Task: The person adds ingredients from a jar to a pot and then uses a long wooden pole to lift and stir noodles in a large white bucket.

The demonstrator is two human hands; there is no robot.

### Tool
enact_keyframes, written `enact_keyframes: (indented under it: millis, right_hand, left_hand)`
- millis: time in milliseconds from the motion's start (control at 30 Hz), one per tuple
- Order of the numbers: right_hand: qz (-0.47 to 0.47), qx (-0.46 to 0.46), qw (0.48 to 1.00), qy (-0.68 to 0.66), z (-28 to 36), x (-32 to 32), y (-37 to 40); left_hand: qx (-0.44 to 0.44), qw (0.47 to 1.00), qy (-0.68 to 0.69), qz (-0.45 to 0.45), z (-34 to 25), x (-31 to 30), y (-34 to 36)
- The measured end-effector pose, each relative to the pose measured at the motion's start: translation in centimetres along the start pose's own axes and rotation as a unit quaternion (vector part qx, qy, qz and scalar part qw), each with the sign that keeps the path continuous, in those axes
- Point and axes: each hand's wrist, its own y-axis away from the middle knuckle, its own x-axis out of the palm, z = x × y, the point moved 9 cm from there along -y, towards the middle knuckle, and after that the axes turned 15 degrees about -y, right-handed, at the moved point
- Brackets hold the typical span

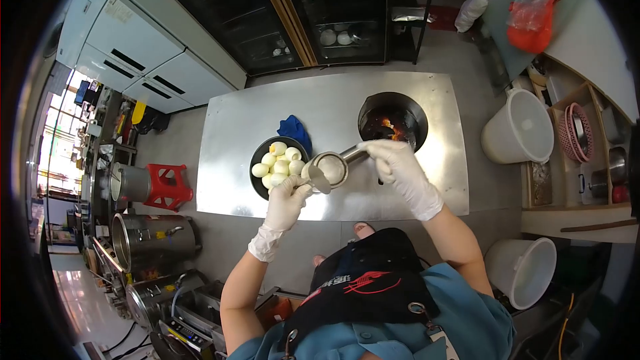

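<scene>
The left hand (285, 205) and right hand (399, 165) are gloved in white, and the handled vessel (345, 168) is silvery. The table (247, 110) is silver-grey, with a blue cloth (293, 132), pale food pieces (278, 163) tinged yellow-green in a black bowl (260, 184), and a black pan (393, 99) of dark liquid (393, 125) glinting orange. The apron (370, 257) is black with a red print (373, 283), the shirt (467, 313) teal, the stool (167, 183) red

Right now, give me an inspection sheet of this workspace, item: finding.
Surface: shiny metal table
Job's things: dark bowl of pale round pieces; dark pan with dark contents; long-handled vessel between them
Clutter: crumpled blue cloth by the bowl
Hands, both gloved: left hand holds a small metal piece; right hand grips the vessel's handle
Cables: dark cords on the floor, lower left
Surroundings: red stool left, white buckets right, dark-doored cabinet ahead
</scene>
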Motion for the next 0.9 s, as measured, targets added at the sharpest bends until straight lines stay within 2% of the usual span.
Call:
enact_keyframes:
  millis: [67, 133, 167, 200, 233, 300, 333, 400, 500, 533, 600, 633, 667, 700, 733, 767, 800, 833, 867, 900]
  right_hand:
    - [-0.049, -0.079, 0.991, 0.094, 3.2, -1.8, -0.4]
    - [-0.086, -0.137, 0.962, 0.219, 4.2, -6.2, -3.8]
    - [-0.112, -0.225, 0.884, 0.395, 5.2, -8.0, -5.5]
    - [-0.132, -0.302, 0.765, 0.554, 5.7, -8.7, -6.3]
    - [-0.129, -0.299, 0.762, 0.559, 5.8, -9.5, -7.0]
    - [-0.133, -0.153, 0.639, 0.742, 4.3, -11.5, -9.2]
    - [-0.129, -0.153, 0.635, 0.746, 4.1, -11.9, -9.6]
    - [-0.126, -0.184, 0.588, 0.778, 4.3, -11.8, -9.9]
    - [-0.069, -0.181, 0.600, 0.776, 4.3, -10.4, -9.8]
    - [-0.024, -0.221, 0.568, 0.793, 4.0, -9.1, -9.7]
    - [-0.002, -0.205, 0.581, 0.788, 3.9, -8.6, -9.7]
    - [0.028, -0.243, 0.578, 0.779, 4.0, -8.2, -9.5]
    - [-0.008, -0.186, 0.559, 0.808, 3.9, -8.5, -9.8]
    - [-0.011, -0.172, 0.523, 0.835, 3.4, -7.8, -10.3]
    - [0.020, -0.287, 0.548, 0.785, 3.7, -7.2, -9.8]
    - [-0.007, -0.174, 0.551, 0.816, 2.9, -5.1, -9.7]
    - [0.002, -0.181, 0.533, 0.827, 2.6, -7.3, -11.4]
    - [0.071, -0.267, 0.531, 0.801, 2.6, -11.4, -13.5]
    - [0.138, -0.265, 0.468, 0.832, 1.9, -11.4, -14.4]
    - [0.077, -0.180, 0.471, 0.860, 2.1, -12.2, -16.1]
  left_hand:
    - [-0.034, 0.999, 0.011, -0.006, 0.1, -0.5, 0.6]
    - [-0.039, 0.999, 0.019, -0.018, -0.3, -1.2, 1.7]
    - [-0.046, 0.998, 0.033, -0.023, -0.6, -1.7, 2.5]
    - [-0.055, 0.997, 0.048, -0.027, -0.5, -2.0, 3.2]
    - [-0.046, 0.997, 0.039, -0.044, -0.2, -2.5, 3.9]
    - [-0.062, 0.996, 0.024, -0.061, 0.5, -3.8, 5.7]
    - [-0.076, 0.994, 0.005, -0.078, 0.6, -4.6, 6.8]
    - [-0.092, 0.988, 0.027, -0.121, 0.6, -6.5, 9.3]
    - [-0.105, 0.976, 0.053, -0.183, 1.7, -9.7, 13.6]
    - [-0.118, 0.971, 0.052, -0.200, 2.4, -11.0, 15.3]
    - [-0.124, 0.950, 0.079, -0.277, 3.1, -13.6, 19.2]
    - [-0.161, 0.941, 0.072, -0.290, 3.6, -14.8, 21.0]
    - [-0.206, 0.923, 0.065, -0.320, 4.4, -16.4, 23.5]
    - [-0.222, 0.898, 0.068, -0.374, 5.9, -17.9, 26.4]
    - [-0.231, 0.875, 0.120, -0.408, 6.6, -18.8, 29.0]
    - [-0.214, 0.860, 0.112, -0.449, 7.9, -20.2, 31.7]
    - [-0.226, 0.844, 0.118, -0.472, 8.5, -21.5, 34.7]
    - [-0.233, 0.821, 0.126, -0.506, 9.3, -22.6, 37.7]
    - [-0.249, 0.790, 0.132, -0.544, 10.0, -23.4, 40.9]
    - [-0.264, 0.770, 0.131, -0.566, 11.1, -24.2, 44.2]
